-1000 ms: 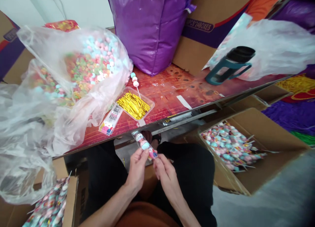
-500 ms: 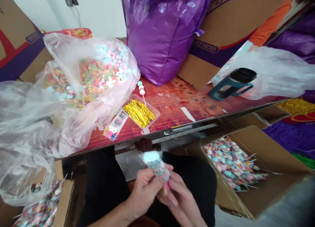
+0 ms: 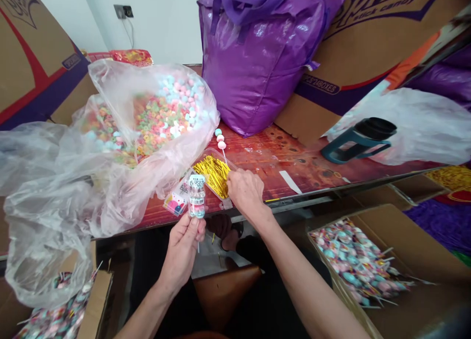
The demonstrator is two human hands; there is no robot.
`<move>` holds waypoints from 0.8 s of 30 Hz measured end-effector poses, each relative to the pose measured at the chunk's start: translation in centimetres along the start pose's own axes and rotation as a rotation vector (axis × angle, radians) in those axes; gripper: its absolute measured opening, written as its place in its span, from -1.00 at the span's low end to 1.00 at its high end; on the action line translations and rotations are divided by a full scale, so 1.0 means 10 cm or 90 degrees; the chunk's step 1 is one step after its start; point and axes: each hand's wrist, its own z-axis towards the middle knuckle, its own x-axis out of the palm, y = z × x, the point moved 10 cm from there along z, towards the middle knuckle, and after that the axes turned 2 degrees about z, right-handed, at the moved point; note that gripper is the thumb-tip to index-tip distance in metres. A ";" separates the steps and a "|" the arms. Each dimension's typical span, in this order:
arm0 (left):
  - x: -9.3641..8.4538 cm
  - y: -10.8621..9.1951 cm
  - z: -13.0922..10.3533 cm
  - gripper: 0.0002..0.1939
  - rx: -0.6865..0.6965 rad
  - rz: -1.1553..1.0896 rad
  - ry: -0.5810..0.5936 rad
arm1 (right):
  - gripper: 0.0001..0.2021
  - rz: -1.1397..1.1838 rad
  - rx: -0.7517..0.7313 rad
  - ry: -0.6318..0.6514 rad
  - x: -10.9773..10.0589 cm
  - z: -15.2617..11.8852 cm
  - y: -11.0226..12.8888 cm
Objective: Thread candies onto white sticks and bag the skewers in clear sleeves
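Candy (image 3: 196, 197) sits pinched in left hand (image 3: 185, 243) — right hand (image 3: 246, 191) at gold ties (image 3: 213, 172), grip unclear.

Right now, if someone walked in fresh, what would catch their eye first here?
Probably the big purple bag, standing at the back of the table. Left of it, a clear bag holding pastel candy droops over the table's front edge. Nearer, the left hand holds a wrapped candy stick upright, and the right hand is at the gold ties.
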 end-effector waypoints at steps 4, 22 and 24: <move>0.00 -0.03 0.03 -0.69 0.012 -0.020 -0.008 | -0.74 -0.004 -0.003 -0.002 0.02 0.05 0.00; 0.22 0.22 -0.04 -0.73 0.054 0.189 -0.005 | -0.78 0.905 0.136 -0.048 0.33 -1.25 -0.08; 0.22 0.24 -0.05 -0.79 0.071 0.216 0.010 | -0.76 0.920 0.158 -0.052 0.35 -1.26 -0.12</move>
